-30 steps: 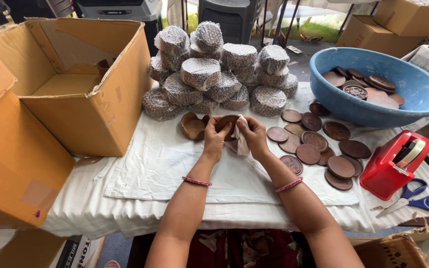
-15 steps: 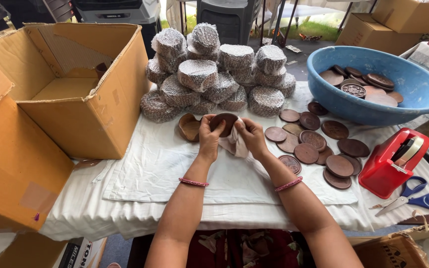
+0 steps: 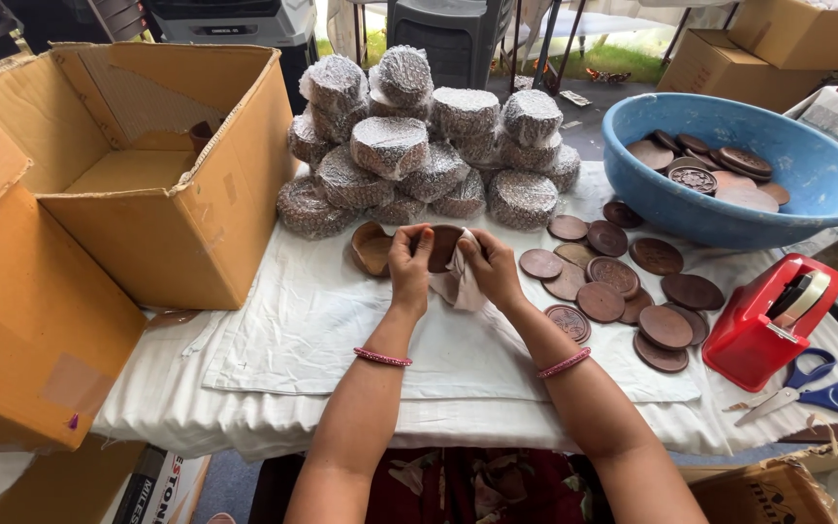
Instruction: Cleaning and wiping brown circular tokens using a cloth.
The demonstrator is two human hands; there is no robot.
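My left hand (image 3: 409, 265) grips the left edge of a small brown clay dish (image 3: 443, 243), held upright over the white cloth-covered table (image 3: 312, 330). My right hand (image 3: 490, 269) presses a crumpled white cloth (image 3: 458, 284) against the dish's right side. Two more brown dishes (image 3: 370, 249) lie just left of my left hand. Several flat brown clay discs (image 3: 613, 281) are spread on the cloth to the right of my right hand.
A pile of mesh-wrapped round stacks (image 3: 419, 155) sits behind my hands. An open cardboard box (image 3: 147, 155) stands at the left. A blue basin (image 3: 807, 175) holding more discs is at the back right. A red tape dispenser (image 3: 768, 320) and blue scissors (image 3: 817, 393) lie at the right.
Both hands stay on the dish. The fingers and the white cloth have shifted slightly around it.
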